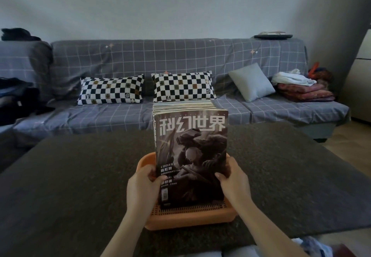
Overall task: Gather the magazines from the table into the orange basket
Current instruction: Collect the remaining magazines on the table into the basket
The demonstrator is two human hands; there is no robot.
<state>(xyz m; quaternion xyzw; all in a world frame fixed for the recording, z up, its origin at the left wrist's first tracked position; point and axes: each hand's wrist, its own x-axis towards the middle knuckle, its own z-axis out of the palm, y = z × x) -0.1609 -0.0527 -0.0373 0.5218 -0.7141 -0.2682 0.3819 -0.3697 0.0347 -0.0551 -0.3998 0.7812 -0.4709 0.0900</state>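
A thick row of magazines [190, 148] stands upright in the orange basket [192, 219] on the dark table [70, 186]. The front cover is dark, with white characters and an armoured figure. My left hand [143, 186] grips the left edge of the stack, thumb on the front cover. On the right edge, my right hand [233, 178] holds the stack, its fingers curled onto the cover. The basket's perforated floor shows in front of the magazines. Its far half is hidden behind the stack.
A grey checked sofa [180, 60] runs behind the table, with two black-and-white checked pillows [111, 90], a plain grey cushion [252, 82] and folded cloth [301, 88] at its right end. Dark clothing [18, 96] lies at the left.
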